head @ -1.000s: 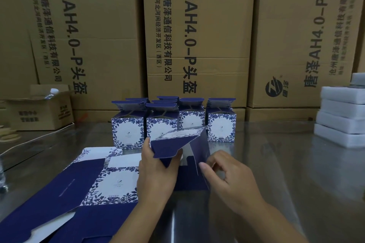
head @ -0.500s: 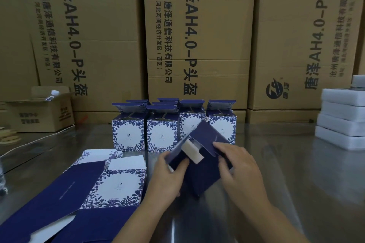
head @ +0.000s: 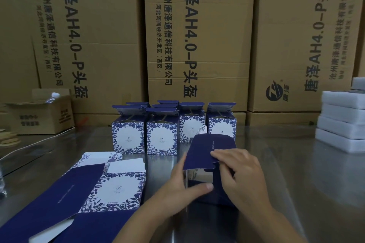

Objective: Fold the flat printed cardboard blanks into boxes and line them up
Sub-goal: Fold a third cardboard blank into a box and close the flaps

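Left hand (head: 182,188) is gripping the half-folded box (head: 207,152), thumb lying across its front. Right hand (head: 242,180) is pinching the navy top flap, fingers curled over it. Flat blanks (head: 118,189) are lying just left of the left hand. Beyond both hands, finished boxes (head: 162,138) are standing in rows.

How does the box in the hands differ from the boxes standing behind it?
The held box is tilted, showing dark blue; the standing boxes are upright, showing white floral fronts. The left hand and right hand grip the held box; the standing boxes stand untouched. Both are printed cardboard.
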The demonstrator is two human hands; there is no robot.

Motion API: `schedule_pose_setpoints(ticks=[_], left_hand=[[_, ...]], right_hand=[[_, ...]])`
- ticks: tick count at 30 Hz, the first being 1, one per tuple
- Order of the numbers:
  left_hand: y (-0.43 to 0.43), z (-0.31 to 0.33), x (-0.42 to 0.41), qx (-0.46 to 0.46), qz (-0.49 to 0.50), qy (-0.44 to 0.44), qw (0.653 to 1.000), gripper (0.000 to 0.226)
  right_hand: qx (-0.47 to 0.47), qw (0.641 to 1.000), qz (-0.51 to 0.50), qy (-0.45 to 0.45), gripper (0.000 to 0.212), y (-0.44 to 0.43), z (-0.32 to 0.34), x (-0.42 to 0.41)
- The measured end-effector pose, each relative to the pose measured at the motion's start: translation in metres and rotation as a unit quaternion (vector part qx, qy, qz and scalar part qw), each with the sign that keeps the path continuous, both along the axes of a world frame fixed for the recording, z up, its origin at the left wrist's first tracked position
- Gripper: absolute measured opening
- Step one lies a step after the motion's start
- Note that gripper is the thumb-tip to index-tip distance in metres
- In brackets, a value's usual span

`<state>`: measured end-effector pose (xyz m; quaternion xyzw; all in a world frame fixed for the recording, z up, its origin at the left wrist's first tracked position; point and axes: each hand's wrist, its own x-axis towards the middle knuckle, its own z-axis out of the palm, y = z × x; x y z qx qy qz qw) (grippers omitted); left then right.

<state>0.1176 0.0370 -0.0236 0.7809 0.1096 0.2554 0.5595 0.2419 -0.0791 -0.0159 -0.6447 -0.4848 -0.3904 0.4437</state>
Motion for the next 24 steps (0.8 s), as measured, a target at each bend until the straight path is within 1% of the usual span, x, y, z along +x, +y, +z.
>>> schedule_pose_setpoints(ticks=[1, 2, 5, 9, 13, 16, 18, 20, 22, 24], left_hand=[[0.0, 0.001, -0.001, -0.011, 0.017, -0.015, 1.0, 0.081], [0.0, 0.002, -0.001, -0.015, 0.032, -0.033, 0.999, 0.077], [0.003, 0.005, 0.001, -0.008, 0.081, -0.088, 0.993, 0.048], [0.011, 0.004, 0.003, -0.025, 0.133, -0.118, 0.984, 0.032], [0.012, 0.004, 0.001, -0.026, 0.135, -0.142, 0.98, 0.034], [0.012, 0.004, 0.001, -0.005, 0.12, -0.15, 0.981, 0.029], [0.011, 0.005, 0.001, 0.008, 0.102, -0.154, 0.983, 0.028], [0.011, 0.006, 0.0, 0.021, 0.092, -0.156, 0.983, 0.03], [0.012, 0.007, -0.001, 0.026, 0.082, -0.155, 0.984, 0.031], [0.013, 0.008, -0.003, 0.027, 0.069, -0.15, 0.986, 0.033]], right_hand=[[-0.001, 1.0, 0.004, 0.0, 0.031, 0.0, 0.0, 0.0], [0.0, 1.0, 0.006, 0.001, 0.031, 0.0, 0.0, -0.001], [0.013, 1.0, 0.014, 0.007, 0.031, 0.0, 0.0, -0.002], [0.028, 0.999, 0.022, 0.013, 0.028, -0.001, 0.0, -0.002], [0.045, 0.999, 0.025, -0.004, 0.025, 0.0, 0.001, -0.002], [0.044, 0.999, 0.028, 0.003, 0.034, -0.002, 0.001, -0.001], [0.032, 0.998, 0.052, 0.036, 0.041, -0.004, 0.0, 0.001], [0.011, 0.992, 0.099, 0.078, 0.054, -0.006, 0.0, 0.001], [0.002, 0.985, 0.129, 0.115, 0.058, -0.007, 0.0, 0.001], [0.013, 0.977, 0.148, 0.15, 0.057, -0.008, 0.0, 0.002]])
